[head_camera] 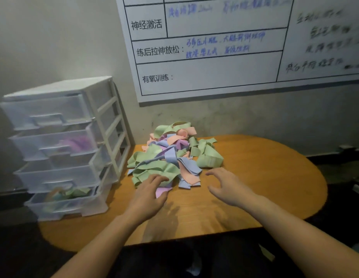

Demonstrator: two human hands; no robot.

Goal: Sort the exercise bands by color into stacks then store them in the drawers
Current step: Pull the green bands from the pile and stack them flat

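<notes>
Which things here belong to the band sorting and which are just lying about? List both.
Job:
mixed pile of bands
drawer unit, with some bands already inside
left hand, on the pile's near edge
right hand, hovering open beside the pile

Lying about:
whiteboard on the wall
wooden table

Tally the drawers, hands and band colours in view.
Drawers: 4
Hands: 2, left hand and right hand
Band colours in the pile: 4 (green, blue, peach, lilac)
Total: 10
</notes>
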